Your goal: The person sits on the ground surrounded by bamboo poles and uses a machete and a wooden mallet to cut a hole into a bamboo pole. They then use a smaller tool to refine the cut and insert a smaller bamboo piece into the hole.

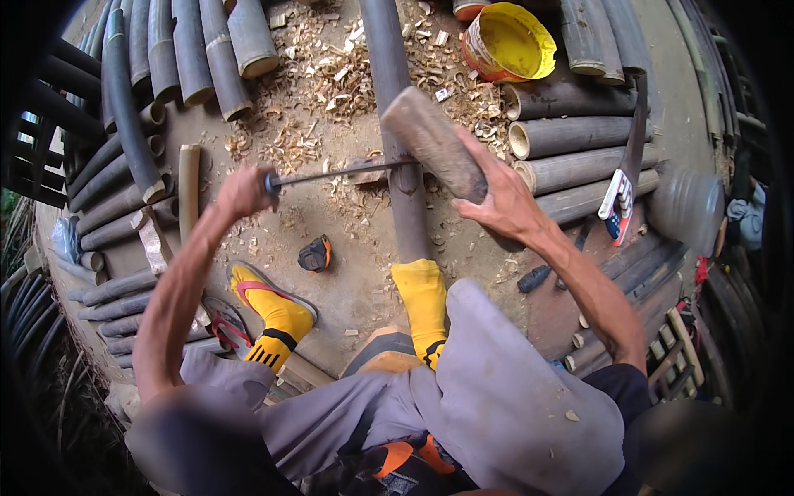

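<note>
In my left hand (pixel 241 192) is the blue handle of a long chisel (pixel 331 173), my fingers wrapped round it. Its thin metal shaft reaches right, its tip at the side of a dark bamboo pole (pixel 405 202). My right hand (pixel 504 207) grips a thick wooden block (pixel 434 142), held tilted above the pole and partly covering it. The pole runs away from me along the ground, its near end at my yellow-socked foot (pixel 419 302). Under it lies a small wooden piece (pixel 368 171).
Wood chips (pixel 347 91) litter the ground around the pole. A black and orange tape measure (pixel 314 254) lies between my feet. Cut bamboo lengths (pixel 579 136) are stacked at both sides. A yellow-lined bucket (pixel 509 45) stands at the far right, near a handsaw (pixel 635 132).
</note>
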Demonstrator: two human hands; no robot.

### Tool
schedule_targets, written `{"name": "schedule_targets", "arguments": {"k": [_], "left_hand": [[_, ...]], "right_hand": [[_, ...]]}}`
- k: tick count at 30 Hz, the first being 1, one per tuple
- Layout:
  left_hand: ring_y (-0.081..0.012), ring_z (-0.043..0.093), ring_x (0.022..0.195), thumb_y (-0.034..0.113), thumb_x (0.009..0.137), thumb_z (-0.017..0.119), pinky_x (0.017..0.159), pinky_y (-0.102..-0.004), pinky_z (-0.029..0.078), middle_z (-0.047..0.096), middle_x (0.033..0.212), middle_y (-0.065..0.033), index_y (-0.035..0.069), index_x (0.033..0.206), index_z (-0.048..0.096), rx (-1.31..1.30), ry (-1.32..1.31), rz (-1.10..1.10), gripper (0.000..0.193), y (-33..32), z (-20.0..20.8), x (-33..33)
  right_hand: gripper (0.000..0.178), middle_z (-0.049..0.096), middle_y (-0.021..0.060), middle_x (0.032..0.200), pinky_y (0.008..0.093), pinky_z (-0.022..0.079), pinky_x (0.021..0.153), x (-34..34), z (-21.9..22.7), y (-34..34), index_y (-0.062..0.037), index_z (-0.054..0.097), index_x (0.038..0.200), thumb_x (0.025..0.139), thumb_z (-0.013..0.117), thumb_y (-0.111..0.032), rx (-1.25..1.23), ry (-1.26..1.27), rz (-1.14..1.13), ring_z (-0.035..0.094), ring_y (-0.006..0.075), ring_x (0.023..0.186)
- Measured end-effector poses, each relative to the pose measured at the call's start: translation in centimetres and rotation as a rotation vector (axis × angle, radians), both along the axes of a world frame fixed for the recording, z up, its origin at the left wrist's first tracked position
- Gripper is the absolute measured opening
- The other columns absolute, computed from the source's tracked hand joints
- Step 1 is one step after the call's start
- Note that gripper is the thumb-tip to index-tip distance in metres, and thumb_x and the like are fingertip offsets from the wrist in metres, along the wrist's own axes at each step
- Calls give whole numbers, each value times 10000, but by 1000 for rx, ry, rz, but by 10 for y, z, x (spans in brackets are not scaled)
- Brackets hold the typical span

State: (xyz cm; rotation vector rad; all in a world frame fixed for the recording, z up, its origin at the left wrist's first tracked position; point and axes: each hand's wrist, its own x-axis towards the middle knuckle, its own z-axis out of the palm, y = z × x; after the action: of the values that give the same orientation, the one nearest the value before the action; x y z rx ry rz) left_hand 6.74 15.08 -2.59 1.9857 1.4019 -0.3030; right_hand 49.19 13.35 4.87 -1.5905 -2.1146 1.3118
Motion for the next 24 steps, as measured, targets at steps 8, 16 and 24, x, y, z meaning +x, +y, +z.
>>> {"name": "schedule_targets", "arguments": {"k": [8, 16, 24], "left_hand": [[-187, 572, 713, 88, 690, 687, 706, -354, 452, 567, 739, -53, 93, 813, 544, 512, -139, -239, 189, -91, 29, 50], [-288, 583, 700, 151, 735, 676, 654, -393, 478, 547, 739, -102, 76, 823, 520, 547, -42, -75, 194, -64, 6, 31], [-291, 599, 708, 145, 734, 669, 625, -402, 481, 559, 743, -99, 73, 815, 511, 500, -3, -71, 192, -61, 1, 25]], "right_hand": [[940, 447, 226, 1368, 391, 385, 1029, 35, 9, -45, -144, 214, 1474, 677, 711, -141, 0, 60, -338, 477, 357, 1236], [950, 419, 235, 1388, 388, 362, 1055, 41, 1, -84, -107, 211, 1469, 668, 721, -141, 4, 2, -340, 450, 362, 1259], [964, 395, 236, 1405, 387, 377, 1050, 34, -4, -94, -123, 206, 1474, 660, 723, -115, -43, 4, -324, 461, 359, 1250]]}}
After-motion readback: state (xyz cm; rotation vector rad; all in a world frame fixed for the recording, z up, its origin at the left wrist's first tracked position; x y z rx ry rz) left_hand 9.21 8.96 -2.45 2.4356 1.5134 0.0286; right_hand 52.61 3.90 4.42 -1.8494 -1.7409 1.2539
